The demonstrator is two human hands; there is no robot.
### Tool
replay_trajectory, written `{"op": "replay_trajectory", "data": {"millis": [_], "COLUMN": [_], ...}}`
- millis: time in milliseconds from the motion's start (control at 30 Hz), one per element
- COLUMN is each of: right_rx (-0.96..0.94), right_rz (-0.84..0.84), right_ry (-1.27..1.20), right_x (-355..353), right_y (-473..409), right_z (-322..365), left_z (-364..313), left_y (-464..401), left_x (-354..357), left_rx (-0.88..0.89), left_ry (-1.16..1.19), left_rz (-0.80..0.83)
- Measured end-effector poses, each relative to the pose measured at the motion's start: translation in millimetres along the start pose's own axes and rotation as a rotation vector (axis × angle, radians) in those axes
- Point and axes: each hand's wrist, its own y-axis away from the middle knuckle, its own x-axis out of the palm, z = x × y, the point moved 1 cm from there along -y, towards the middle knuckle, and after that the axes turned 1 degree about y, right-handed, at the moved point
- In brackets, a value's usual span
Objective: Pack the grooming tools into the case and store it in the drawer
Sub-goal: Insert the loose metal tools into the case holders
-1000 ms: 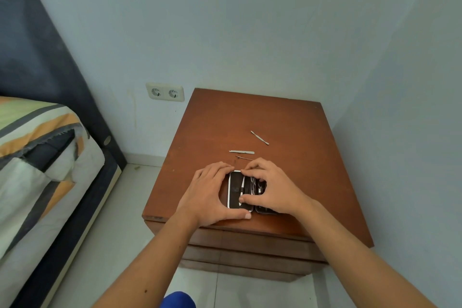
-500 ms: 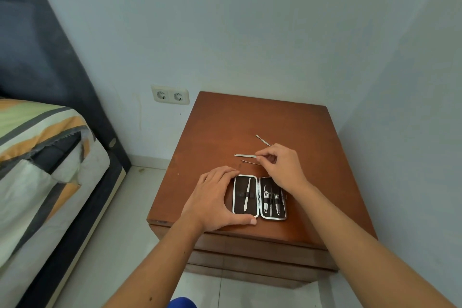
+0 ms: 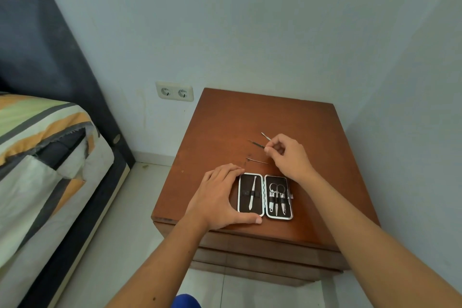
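The black grooming case (image 3: 265, 196) lies open flat near the front edge of the brown nightstand (image 3: 250, 117). Its left half holds tweezers (image 3: 252, 192); its right half holds small scissors and clippers (image 3: 277, 197). My left hand (image 3: 220, 199) rests against the case's left edge, thumb along its front. My right hand (image 3: 287, 155) is beyond the case and pinches the end of a thin metal tool (image 3: 257, 144). A second loose tool (image 3: 257, 160) lies on the top between hand and case. A third loose tool (image 3: 264, 135) pokes out behind my right fingers.
The nightstand's drawer fronts (image 3: 262, 250) are shut below the top. A bed with a striped cover (image 3: 45, 157) stands at the left, with tiled floor (image 3: 130, 232) between. A double wall socket (image 3: 174, 91) is on the back wall. A wall runs close on the right.
The case, which both hands covered a second ago, now lies open flat. My right hand has moved away from it to the loose tools and pinched one, tilting it. My left hand stays at the case.
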Motion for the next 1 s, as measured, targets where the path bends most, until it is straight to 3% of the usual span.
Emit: {"op": "replay_trajectory", "data": {"millis": [167,433,1000], "right_rx": [0.082,0.146,0.054], "right_rz": [0.095,0.202,0.298], "right_ry": [-0.420,-0.664,-0.147], "right_x": [-22,-34,-5], "right_y": [15,26,22], "right_z": [3,-4,4], "left_z": [1,0,-1], "left_y": [0,0,1], "left_x": [1,1,-1], "left_rx": [0.002,0.002,0.000], "left_ry": [0.011,0.008,-0.001], "left_rz": [-0.009,-0.022,-0.016]}}
